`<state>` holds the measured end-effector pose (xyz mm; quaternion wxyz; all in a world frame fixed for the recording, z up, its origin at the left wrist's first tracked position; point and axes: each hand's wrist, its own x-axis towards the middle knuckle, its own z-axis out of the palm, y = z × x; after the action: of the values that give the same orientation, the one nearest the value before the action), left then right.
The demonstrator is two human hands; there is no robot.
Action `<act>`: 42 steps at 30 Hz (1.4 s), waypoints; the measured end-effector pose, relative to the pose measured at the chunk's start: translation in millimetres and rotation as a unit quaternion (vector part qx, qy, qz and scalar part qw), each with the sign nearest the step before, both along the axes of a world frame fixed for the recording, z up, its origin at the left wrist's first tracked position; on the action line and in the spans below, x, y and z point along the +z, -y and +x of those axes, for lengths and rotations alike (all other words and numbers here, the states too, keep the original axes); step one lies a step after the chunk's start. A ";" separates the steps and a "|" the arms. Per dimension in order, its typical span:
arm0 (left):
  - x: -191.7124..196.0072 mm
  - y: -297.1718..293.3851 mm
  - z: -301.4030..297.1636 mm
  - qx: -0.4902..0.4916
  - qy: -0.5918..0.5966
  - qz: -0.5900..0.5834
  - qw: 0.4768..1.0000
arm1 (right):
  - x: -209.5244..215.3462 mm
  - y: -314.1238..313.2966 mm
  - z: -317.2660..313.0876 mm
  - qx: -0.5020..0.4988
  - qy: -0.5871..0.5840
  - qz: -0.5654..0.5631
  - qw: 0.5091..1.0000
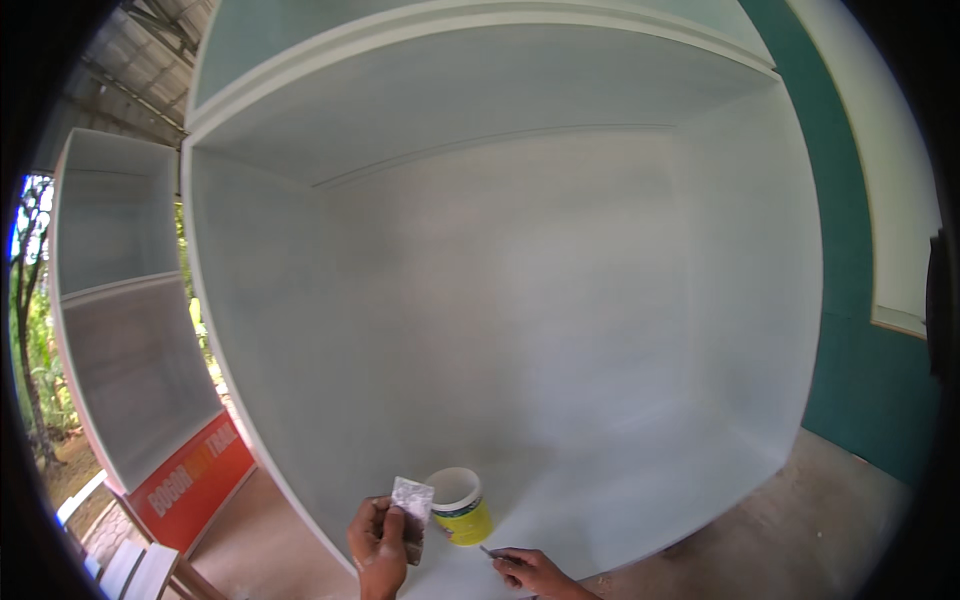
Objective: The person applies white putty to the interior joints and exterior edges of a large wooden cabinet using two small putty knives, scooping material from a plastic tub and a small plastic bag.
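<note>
My left hand (378,542) is closed around a small flat rectangular piece (412,500) with a mottled grey-white face, held tilted upright. Just right of it, a white-rimmed yellow tub (466,522) stands on the bottom board of a large pale cabinet (540,470). My right hand (532,573) is below and right of the tub, its fingers closed on a thin tool. Only the narrow grey tip (488,551) of that tool shows, close to the tub's base; its kind cannot be made out.
The cabinet's back and side walls surround the area ahead. A second, narrower shelf unit (125,380) with a red base stands at the left, near a slatted white bench (125,570). A green wall (870,400) runs along the right, above brown floor (800,505).
</note>
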<state>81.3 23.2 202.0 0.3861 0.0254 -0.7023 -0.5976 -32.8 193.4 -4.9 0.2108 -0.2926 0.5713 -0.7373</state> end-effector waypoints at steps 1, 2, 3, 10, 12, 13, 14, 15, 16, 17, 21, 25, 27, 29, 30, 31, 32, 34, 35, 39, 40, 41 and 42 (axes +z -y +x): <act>-5.9 2.8 -0.9 -0.018 -0.006 0.019 1.000 | -1.0 0.6 -0.4 0.005 -0.004 -0.003 1.000; -11.6 4.5 -2.1 -0.032 -0.013 0.039 0.999 | -1.1 -0.8 -0.7 0.005 0.000 -0.011 1.000; -16.7 4.5 -5.3 -0.037 -0.009 0.054 0.998 | -0.4 -0.3 -1.9 0.010 0.002 -0.017 1.000; -26.6 14.7 -1.1 -0.051 0.083 0.077 0.992 | -6.6 -0.3 -2.2 0.012 0.010 0.001 1.000; -26.3 15.5 1.4 -0.049 0.104 0.074 0.991 | -5.5 0.1 -1.2 0.019 0.015 -0.003 1.000; -28.2 17.0 1.5 -0.045 0.106 0.070 0.991 | -5.4 0.3 -1.2 0.023 0.017 -0.005 1.000; -30.2 18.3 1.3 -0.042 0.107 0.065 0.991 | -5.8 0.1 -1.5 0.023 0.015 -0.003 1.000; -32.3 20.1 1.5 -0.052 0.105 0.055 0.992 | -5.5 -0.2 -2.0 0.023 0.012 -0.001 1.000; -34.9 22.0 1.6 -0.063 0.103 0.045 0.992 | -4.1 -0.7 -2.0 0.023 0.009 0.000 1.000; -36.6 22.9 1.4 -0.073 0.101 0.035 0.992 | -2.2 -0.2 0.4 0.005 0.007 -0.013 1.000; -41.5 22.4 -2.2 -0.068 0.103 0.049 0.991 | 5.0 3.3 6.3 -0.025 0.015 -0.032 0.999; -53.4 17.3 -11.0 -0.106 0.112 0.064 0.986 | 5.9 -0.3 2.8 0.000 0.051 -0.084 0.995; -63.7 12.7 -15.7 -0.124 0.115 0.068 0.983 | 10.9 -4.0 -4.0 0.025 0.112 -0.137 0.984; -86.4 4.4 -14.2 -0.140 0.143 0.073 0.977 | 2.9 -12.6 -13.1 0.038 0.156 -0.197 0.967; -93.0 0.9 -15.3 -0.149 0.156 0.075 0.974 | 4.6 -17.4 -17.4 0.034 0.169 -0.231 0.958; -101.2 -3.2 -19.6 -0.154 0.162 0.060 0.973 | 6.9 -23.2 -20.2 0.029 0.182 -0.265 0.947; -107.0 -7.8 -24.5 -0.161 0.169 0.044 0.971 | 11.4 -33.0 -25.9 0.005 0.169 -0.266 0.949; -109.5 -17.3 -35.3 -0.179 0.184 0.018 0.966 | 48.5 -59.2 -42.2 -0.045 0.149 -0.265 0.952; -106.3 -20.3 -39.9 -0.183 0.190 0.007 0.964 | 73.5 -68.1 -44.5 -0.059 0.123 -0.270 0.953; -88.1 -29.8 -47.7 -0.173 0.182 0.002 0.968 | 152.8 -102.6 -48.0 -0.086 0.012 -0.253 0.963; -82.6 -31.2 -52.3 -0.167 0.168 0.004 0.971 | 168.5 -107.7 -48.6 -0.091 -0.012 -0.245 0.965; -79.6 -31.0 -58.5 -0.167 0.158 0.020 0.973 | 182.8 -110.6 -48.6 -0.094 -0.035 -0.236 0.967; -77.6 -30.0 -66.2 -0.167 0.149 0.035 0.974 | 197.3 -112.8 -46.7 -0.103 -0.048 -0.214 0.970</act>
<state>15.1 53.2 124.4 0.1713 0.0101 -0.7246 -0.6674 -79.5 306.2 192.4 0.0385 -0.3059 0.4368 -0.8451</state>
